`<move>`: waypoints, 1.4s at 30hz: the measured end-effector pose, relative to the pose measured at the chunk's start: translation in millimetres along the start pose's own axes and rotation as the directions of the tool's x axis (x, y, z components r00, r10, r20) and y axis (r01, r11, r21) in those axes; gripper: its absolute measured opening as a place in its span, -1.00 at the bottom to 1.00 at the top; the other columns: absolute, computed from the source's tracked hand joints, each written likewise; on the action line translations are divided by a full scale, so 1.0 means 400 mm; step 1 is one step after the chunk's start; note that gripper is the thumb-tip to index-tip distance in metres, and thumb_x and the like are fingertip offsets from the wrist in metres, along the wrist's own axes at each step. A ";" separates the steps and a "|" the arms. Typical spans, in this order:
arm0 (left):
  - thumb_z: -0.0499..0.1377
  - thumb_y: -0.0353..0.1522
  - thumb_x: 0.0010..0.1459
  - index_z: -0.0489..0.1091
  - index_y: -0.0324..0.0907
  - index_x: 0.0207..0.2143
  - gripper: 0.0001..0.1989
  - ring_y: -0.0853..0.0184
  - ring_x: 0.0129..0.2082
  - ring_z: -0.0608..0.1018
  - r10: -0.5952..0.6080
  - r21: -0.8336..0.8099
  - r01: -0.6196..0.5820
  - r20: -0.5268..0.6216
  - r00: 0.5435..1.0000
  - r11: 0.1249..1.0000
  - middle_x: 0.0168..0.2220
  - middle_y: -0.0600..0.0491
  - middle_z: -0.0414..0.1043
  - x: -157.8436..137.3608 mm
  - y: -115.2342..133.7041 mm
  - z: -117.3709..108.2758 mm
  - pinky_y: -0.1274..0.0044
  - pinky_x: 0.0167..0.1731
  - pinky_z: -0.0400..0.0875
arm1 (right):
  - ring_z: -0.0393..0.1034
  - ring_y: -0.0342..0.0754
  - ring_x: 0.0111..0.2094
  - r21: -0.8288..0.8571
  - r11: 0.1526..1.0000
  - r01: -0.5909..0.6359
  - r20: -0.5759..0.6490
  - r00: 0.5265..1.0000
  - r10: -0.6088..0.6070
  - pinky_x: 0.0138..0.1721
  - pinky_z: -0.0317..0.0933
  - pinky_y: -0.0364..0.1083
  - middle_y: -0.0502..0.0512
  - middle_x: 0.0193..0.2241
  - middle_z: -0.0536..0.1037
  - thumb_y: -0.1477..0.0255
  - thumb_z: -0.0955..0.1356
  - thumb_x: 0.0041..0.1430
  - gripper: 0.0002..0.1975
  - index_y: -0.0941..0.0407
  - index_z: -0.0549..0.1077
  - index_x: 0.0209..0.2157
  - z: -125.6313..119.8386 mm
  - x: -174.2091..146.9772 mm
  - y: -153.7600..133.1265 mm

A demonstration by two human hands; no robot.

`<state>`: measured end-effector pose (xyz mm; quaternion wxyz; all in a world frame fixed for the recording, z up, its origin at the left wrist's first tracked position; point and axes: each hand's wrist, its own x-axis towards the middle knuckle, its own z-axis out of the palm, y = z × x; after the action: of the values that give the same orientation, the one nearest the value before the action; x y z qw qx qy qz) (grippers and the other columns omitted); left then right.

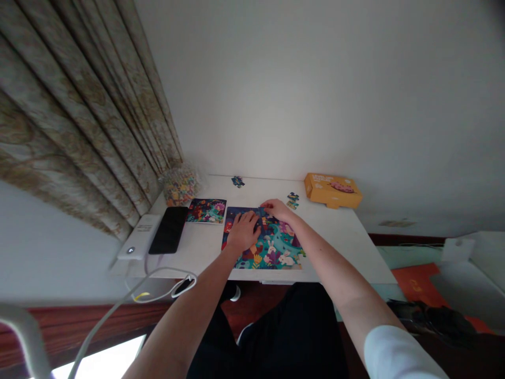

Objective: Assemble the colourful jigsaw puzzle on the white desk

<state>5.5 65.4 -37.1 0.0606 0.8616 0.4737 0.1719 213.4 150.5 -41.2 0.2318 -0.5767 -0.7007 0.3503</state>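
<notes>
A colourful jigsaw puzzle (272, 247) with white rabbits and plants lies on the white table, largely joined together. My left hand (244, 230) rests flat on its left part, fingers apart, covering some of the picture. At the puzzle's top edge, my right hand (277, 209) has its fingertips closed on a dark blue puzzle piece (264, 211); the fingers partly hide it. Left of the puzzle lies a small picture card (207, 210) in similar colours. Behind and right of my right hand are a few loose puzzle pieces (292, 200), and another small cluster of pieces (238, 181) lies near the wall.
A yellow box (333, 190) stands at the back right of the table (343, 247). At the left are a clear bag of pieces (181, 184), a black phone (169, 230) and a white device (139, 237) with a cable (165, 269). A patterned curtain (87, 105) hangs beside them.
</notes>
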 end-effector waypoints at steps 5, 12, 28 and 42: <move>0.03 -0.26 0.40 0.37 -0.14 0.24 -0.57 0.05 0.33 0.33 0.003 0.041 -0.004 0.043 0.999 0.999 0.32 -0.13 0.33 0.002 0.001 0.000 0.09 0.32 0.16 | 0.50 -0.07 -0.24 -0.150 0.987 0.060 -0.071 0.995 -0.071 -0.10 0.36 -0.12 0.09 -0.21 0.64 0.61 0.40 0.15 -0.76 0.07 0.66 -0.21 0.012 -0.008 -0.004; -0.02 -0.23 0.42 0.36 -0.08 0.27 -0.55 0.14 0.35 0.31 -0.012 0.100 0.007 0.050 0.999 0.995 0.34 -0.06 0.32 0.003 0.003 -0.001 0.14 0.34 0.14 | 0.46 -0.05 -0.22 -0.165 0.980 0.114 -0.174 0.974 -0.143 -0.06 0.32 -0.08 0.12 -0.19 0.57 0.59 0.41 0.18 -0.79 0.12 0.63 -0.16 0.047 -0.042 -0.004; -0.03 -0.23 0.44 0.54 -0.18 -0.15 -0.63 0.07 -0.04 0.56 0.128 0.198 -0.184 0.265 0.956 0.963 -0.12 -0.15 0.55 0.183 -0.026 -0.068 0.24 0.00 0.35 | 0.46 0.05 -0.29 0.034 0.983 -0.182 -0.683 0.714 0.156 -0.14 0.35 0.01 0.18 -0.29 0.59 0.24 0.30 0.25 -0.72 0.12 0.56 -0.27 -0.085 -0.313 0.227; 0.07 -0.26 0.41 0.44 -0.11 0.11 -0.68 0.15 0.20 0.46 0.144 -0.002 -0.145 0.082 0.986 0.989 0.18 -0.08 0.45 0.173 0.108 0.050 0.26 0.25 0.28 | 0.49 0.15 0.01 -0.246 0.857 -0.452 -0.608 0.761 0.227 0.02 0.32 0.03 0.33 0.09 0.51 -0.04 0.29 0.33 -0.34 0.15 0.40 0.23 -0.129 -0.117 0.151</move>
<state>81.1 100.9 -27.7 0.0654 0.9001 0.4074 0.1396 300.5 121.8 -49.8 0.2415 -0.8061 -0.5368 0.0611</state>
